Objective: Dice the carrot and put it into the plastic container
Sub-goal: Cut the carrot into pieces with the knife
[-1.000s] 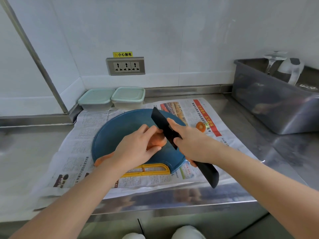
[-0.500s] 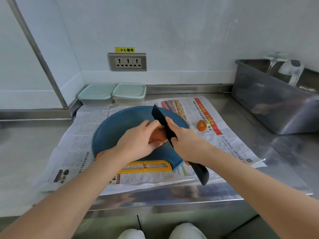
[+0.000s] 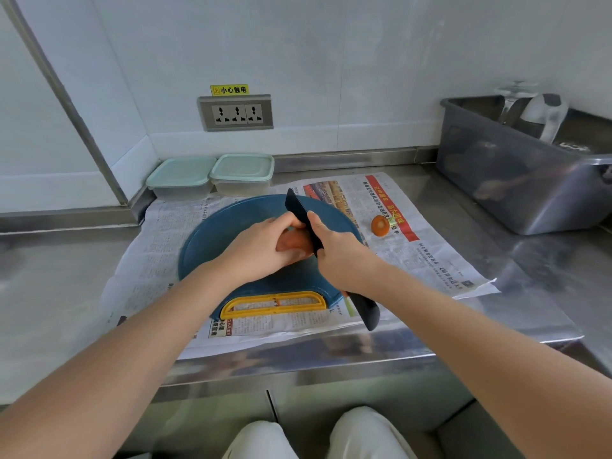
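Carrot (image 3: 293, 245) pinned for the cut, fingertips close

Left hand (image 3: 261, 250) curls over the carrot, pinning it to the blue cutting board (image 3: 212, 246); right hand (image 3: 337, 256) grips the black knife (image 3: 299, 210), a finger laid along the blade, edge touching the carrot just beside the left fingertips. Hands together, nearly touching. Cut-off carrot end (image 3: 380, 225) lies on the newspaper (image 3: 430, 253) beyond the right hand. Two lidded plastic containers (image 3: 243, 172) sit beyond the left hand, well apart from it. Likely risks: round carrot rolls under pressure and the blade skids into the left fingers; board slides on the paper; lids on, so dice have nowhere to go.
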The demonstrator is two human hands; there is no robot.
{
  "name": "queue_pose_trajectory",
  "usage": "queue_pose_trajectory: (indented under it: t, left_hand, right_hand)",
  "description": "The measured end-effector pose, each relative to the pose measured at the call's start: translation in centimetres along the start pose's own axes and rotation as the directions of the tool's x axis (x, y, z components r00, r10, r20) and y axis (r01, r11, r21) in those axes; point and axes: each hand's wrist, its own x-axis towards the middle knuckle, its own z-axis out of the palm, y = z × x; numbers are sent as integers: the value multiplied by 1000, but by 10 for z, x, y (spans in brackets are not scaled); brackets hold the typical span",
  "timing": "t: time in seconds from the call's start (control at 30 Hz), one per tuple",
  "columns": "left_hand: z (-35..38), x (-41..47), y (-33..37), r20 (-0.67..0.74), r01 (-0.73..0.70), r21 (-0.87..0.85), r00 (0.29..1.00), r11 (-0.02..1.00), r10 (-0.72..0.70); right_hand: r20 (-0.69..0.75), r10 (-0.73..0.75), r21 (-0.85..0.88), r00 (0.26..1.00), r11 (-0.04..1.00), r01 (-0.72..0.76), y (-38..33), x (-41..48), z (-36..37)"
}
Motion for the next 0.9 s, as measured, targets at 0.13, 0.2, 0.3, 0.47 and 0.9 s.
queue_pose_trajectory:
  t: [0.13,0.2,0.3,0.47,0.9]
  left_hand:
    - [2,-1,-1,-2,21,35,1000,999,-21]
    - [3,-1,-2,-1,19,36,1000,999,-19]
    - [2,0,-1,1,2,40,1000,999,-2]
    - [-5,2,-3,36,-4,-20,999,1000,5]
    - [5,-5,-7,-79,14,-10,997,1000,-15]
  right_hand:
    - [75,15,3,997,1000,-15,-5,8,-12]
    - [89,21,-2,996,1000,-20,-6,9,-14]
    - [62,19,-34,998,999,-17,-5,5,-8]
    - [6,34,-50,999,998,-33,-5,-2,7]
    - [48,97,-17,994,995,-97,-9,3,18]
